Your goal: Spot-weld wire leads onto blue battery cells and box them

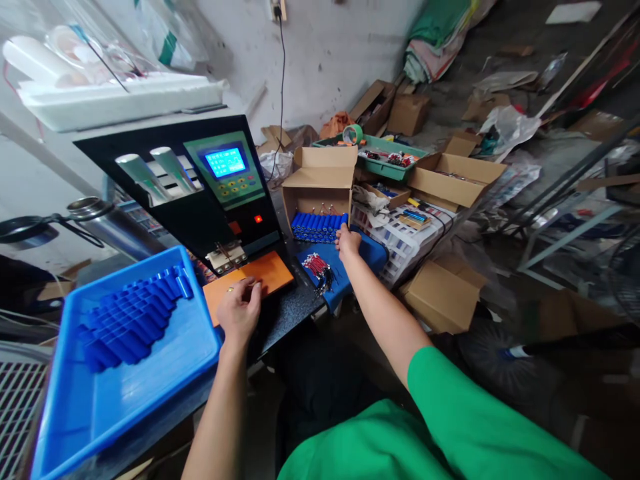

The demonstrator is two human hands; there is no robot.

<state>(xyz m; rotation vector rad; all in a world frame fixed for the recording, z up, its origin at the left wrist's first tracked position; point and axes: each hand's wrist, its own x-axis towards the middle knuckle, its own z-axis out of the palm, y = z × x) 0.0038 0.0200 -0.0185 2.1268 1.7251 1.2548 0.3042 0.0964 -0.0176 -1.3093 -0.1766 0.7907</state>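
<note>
My left hand (240, 308) rests on the orange board (277, 272) in front of a black spot-welding machine (255, 193) with a lit blue display. Its fingers are curled together, and nothing shows in them. My right hand (348, 241) reaches to the front right corner of an open cardboard box (325, 167). Its fingers close on a blue cylindrical battery cell (345, 219) at the end of the stacked rows. Wires stand up from the stacked blue cells (315, 223). Below the box, a bunch of red and black wire leads (320, 270) lies on a blue surface.
At left, a blue tray (165, 380) holds many blue cells (133, 317). A steel flask (107, 227) stands behind it. To the right are a white plastic basket (395, 240), a green tray (385, 168) and open cartons (443, 293). A white foam tray (125, 100) tops the machine.
</note>
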